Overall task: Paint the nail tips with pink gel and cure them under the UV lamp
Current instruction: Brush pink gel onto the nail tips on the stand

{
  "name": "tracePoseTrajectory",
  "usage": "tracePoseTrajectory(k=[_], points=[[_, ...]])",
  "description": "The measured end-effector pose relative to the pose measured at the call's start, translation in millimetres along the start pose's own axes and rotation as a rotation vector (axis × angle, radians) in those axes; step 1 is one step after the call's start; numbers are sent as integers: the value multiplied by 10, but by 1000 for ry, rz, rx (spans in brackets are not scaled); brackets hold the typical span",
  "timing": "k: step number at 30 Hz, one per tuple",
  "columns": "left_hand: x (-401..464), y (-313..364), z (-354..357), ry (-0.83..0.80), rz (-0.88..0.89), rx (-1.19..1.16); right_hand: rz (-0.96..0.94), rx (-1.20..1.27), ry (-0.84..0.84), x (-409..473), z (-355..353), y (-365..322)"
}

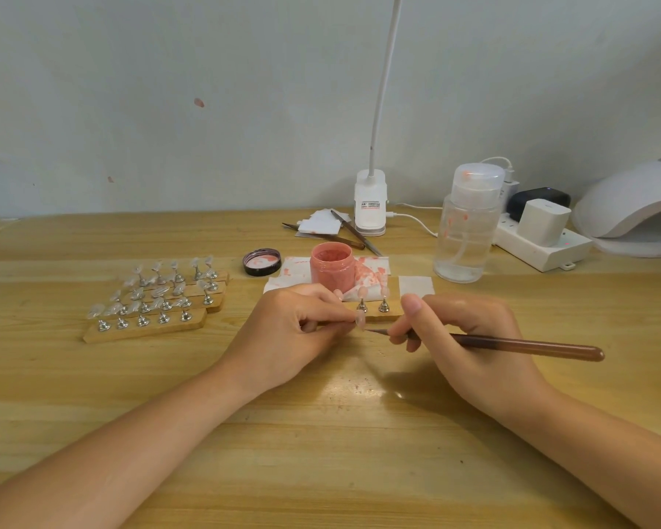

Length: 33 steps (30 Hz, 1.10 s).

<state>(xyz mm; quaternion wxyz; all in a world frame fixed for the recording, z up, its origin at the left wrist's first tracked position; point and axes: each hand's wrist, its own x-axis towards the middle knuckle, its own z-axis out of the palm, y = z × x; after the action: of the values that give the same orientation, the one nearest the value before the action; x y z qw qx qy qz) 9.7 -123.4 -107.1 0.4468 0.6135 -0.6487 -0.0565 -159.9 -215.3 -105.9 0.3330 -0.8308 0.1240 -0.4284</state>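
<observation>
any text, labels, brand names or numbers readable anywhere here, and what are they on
No text here can be read.
White clip lamp base: a small label with red and dark print, too blurred to read.
Pink gel jar, clear pump bottle, white charger and UV lamp: no visible lettering.

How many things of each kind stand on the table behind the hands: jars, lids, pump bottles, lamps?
Jar: 1
Lid: 1
Pump bottle: 1
Lamps: 2, the desk lamp and the UV lamp
Total: 5
</observation>
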Motion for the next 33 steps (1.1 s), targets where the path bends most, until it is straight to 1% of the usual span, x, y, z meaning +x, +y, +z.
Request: tracePoseTrajectory(k=[2, 5, 9, 11, 13, 15, 18, 22, 24, 28, 31, 33], points=[[-1, -2, 0, -3, -12, 2, -21, -45, -3, 18, 0, 5], [-1, -4, -4, -8, -13, 7, 3, -108, -59, 34, 13, 11], [-1, 8, 0, -10, -5, -1, -15, -15, -11, -2, -3, 2], [-3, 13, -2, -11, -10, -1, -18, -55, -7, 13, -1, 1], [-9, 14, -5, -15, -20, 9, -13, -105, -41, 31, 13, -12], [-15, 19, -9, -21, -18, 20, -6, -81, -59, 24, 20, -17], [-16, 31, -13, -21, -2, 20, -15, -13, -23, -2, 3, -7], [-12, 28, -11, -16, -15, 24, -18, -123, -56, 33, 17, -7], [-12, 25, -10, -18, -21, 27, -21, -113, -72, 34, 21, -17], [-15, 31, -8, -12, -44, 9, -41, -39, -33, 0, -1, -1], [-20, 31, -9, -8, -69, 8, -53, -124, -48, 26, 13, -8], [-21, 27, -11, -17, -82, 9, -36, -133, -74, 35, 21, -17]])
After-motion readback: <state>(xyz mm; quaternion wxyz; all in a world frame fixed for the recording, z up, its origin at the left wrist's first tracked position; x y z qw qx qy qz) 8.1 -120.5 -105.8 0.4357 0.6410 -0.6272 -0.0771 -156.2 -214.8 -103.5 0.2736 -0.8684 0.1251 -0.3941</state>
